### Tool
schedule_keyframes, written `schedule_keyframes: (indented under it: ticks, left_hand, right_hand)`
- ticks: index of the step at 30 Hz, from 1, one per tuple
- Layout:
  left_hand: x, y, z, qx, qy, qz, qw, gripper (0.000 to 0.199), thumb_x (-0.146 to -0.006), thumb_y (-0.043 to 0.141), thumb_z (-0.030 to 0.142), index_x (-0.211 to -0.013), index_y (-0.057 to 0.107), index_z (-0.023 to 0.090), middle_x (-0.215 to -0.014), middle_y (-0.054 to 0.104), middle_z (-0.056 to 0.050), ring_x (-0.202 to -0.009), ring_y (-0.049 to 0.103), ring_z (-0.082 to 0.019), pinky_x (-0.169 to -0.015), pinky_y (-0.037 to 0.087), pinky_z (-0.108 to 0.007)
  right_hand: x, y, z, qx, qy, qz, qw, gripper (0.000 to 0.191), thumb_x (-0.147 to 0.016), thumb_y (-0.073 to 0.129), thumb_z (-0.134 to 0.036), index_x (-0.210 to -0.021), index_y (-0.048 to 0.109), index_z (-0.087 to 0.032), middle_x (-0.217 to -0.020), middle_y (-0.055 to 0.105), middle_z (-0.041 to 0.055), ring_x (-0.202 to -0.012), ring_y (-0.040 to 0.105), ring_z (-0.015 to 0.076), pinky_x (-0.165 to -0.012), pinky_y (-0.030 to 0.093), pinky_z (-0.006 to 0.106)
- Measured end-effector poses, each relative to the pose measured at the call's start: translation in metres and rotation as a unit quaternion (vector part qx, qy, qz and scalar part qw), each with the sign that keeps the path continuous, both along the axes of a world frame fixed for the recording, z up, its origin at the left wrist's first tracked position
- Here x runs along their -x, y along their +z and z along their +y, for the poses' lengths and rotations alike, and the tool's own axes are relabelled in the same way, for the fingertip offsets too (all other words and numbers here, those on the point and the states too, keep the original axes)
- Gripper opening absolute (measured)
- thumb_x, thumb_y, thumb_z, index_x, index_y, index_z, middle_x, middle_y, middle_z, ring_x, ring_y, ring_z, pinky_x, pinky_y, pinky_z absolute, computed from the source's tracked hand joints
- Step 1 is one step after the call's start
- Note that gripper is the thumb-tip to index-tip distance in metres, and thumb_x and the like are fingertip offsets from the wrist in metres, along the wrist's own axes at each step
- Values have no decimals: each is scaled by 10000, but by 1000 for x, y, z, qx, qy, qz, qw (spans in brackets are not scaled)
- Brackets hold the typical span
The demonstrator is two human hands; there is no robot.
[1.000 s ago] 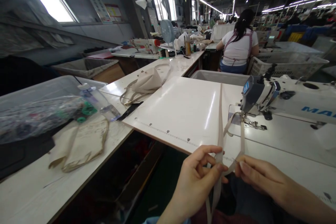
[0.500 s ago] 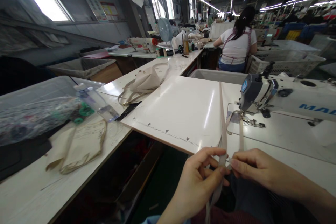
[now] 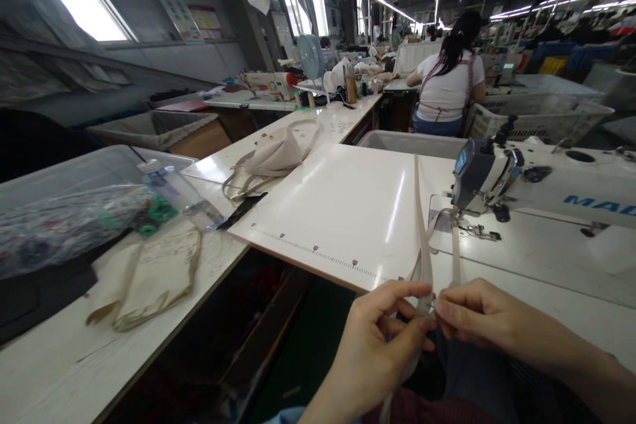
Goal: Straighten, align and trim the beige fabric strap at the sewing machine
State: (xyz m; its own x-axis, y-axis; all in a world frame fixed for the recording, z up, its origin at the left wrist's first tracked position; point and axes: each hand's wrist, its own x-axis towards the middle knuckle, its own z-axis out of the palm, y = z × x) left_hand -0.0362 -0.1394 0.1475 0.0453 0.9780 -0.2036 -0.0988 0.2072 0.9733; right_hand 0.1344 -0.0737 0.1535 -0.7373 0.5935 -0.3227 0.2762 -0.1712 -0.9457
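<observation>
Both hands meet at the near edge of the white desk (image 3: pixel 348 212), just in front of the sewing machine (image 3: pixel 497 175). The left hand (image 3: pixel 377 344) has its fingers (image 3: pixel 412 328) pinched together on a beige strap (image 3: pixel 422 238); the right hand (image 3: pixel 477 315) pinches the same strap beside it. From the hands the strap runs up to the sewing machine's presser foot and away across the desk. Left of the sewing machine the desk top lies bare and glossy, with ruler marks along its near edge.

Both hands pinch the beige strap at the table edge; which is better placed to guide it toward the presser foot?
Probably the right hand: it pinches the strap nearest the presser foot.
</observation>
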Motion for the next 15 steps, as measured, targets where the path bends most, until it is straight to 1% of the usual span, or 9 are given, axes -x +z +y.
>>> schedule_keyframes:
  ticks: [4,9,12,15]
  left_hand:
    - [1,0,0,-2,0,-1,1000,281,-736,701,233,-1000,646,155,-734,606,-8,-576,631,-105,-527,496,-157]
    - [1,-2,-2,-8,-9,2,1000,292,-739,699,233,-1014,643,151,-751,619,-18,-596,647,-125,-538,504,-172]
    - [2,-2,-3,-10,-7,-5,1000,281,-743,693,223,-1011,645,155,-748,619,-14,-590,645,-117,-529,494,-161]
    - [2,-2,-2,-4,4,-19,1000,278,-740,696,217,-1006,649,155,-734,618,-10,-584,641,-112,-517,482,-150]
  right_hand:
    - [0,1,-1,45,-7,19,999,403,-867,477,-502,-674,565,-159,-553,377,-73,-512,282,82,-477,180,260]
    - [-3,-11,1,76,15,45,996,420,-882,459,-499,-688,571,-143,-522,341,-85,-471,247,67,-431,156,254]
    - [-3,-15,3,80,13,50,995,413,-888,459,-486,-693,573,-140,-511,338,-88,-460,247,62,-422,151,252]
    - [-3,-13,3,66,9,42,997,415,-887,456,-490,-701,580,-140,-509,339,-87,-464,253,65,-428,157,253]
